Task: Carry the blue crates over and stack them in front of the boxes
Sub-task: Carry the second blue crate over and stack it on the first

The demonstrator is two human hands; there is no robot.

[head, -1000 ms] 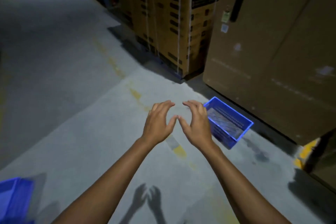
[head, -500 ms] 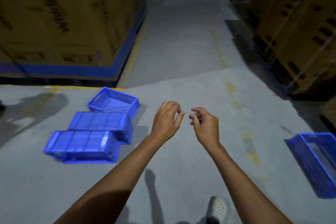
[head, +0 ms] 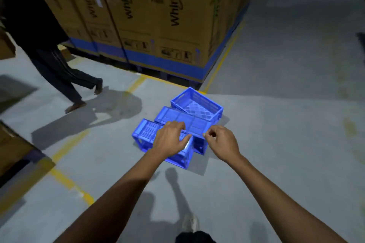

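A person point(head: 59, 77) walks by at the left, and the three blue crates point(head: 177, 118) lie side by side on the floor point(head: 286, 124) near the Whirlpool boxes point(head: 158, 16), two upturned and the farthest upright. It seems best to bend to the nearest crate point(head: 145, 134), take both short ends and lift it level. The left hand point(head: 170, 141) reaches out over that crate with fingers spread and grip released, while the right hand point(head: 223, 142) beside it is loosely curled, holding nothing.
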